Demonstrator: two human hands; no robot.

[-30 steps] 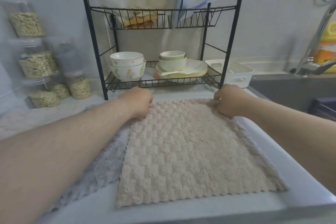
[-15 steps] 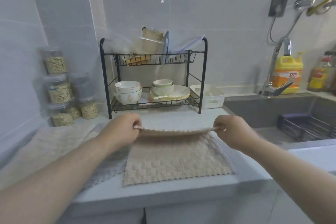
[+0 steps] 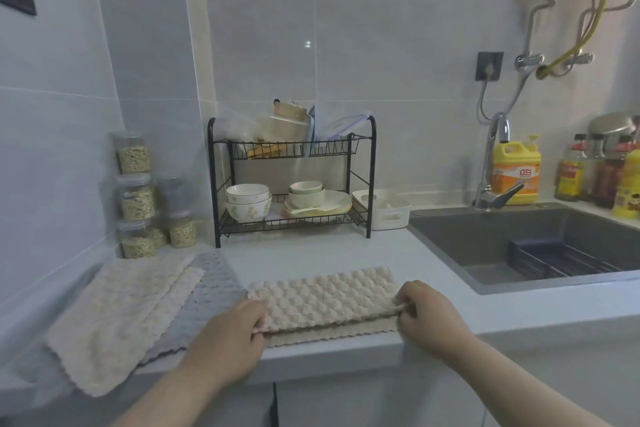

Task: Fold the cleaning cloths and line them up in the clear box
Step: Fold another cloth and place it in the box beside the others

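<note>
While both hands work at the front of the counter (image 3: 433, 253), I see the beige cloth (image 3: 325, 298) folded in half, its upper layer lying over the lower one, whose scalloped edge shows just below near the counter's front edge. My left hand (image 3: 228, 340) pinches the left corner of the upper layer between thumb and fingers, and my right hand (image 3: 427, 314) pinches the right corner in the same way. To the left of this cloth lies a grey cloth (image 3: 207, 298), flat, touching it, and partly over the grey one lies a cream cloth (image 3: 117, 315) that hangs a little over the counter edge. Behind them stands a black dish rack (image 3: 291, 180) with bowls and plates, and beside it a white basket (image 3: 384, 210). The sink (image 3: 519, 236) is at the right. I cannot find the clear box for certain.
</note>
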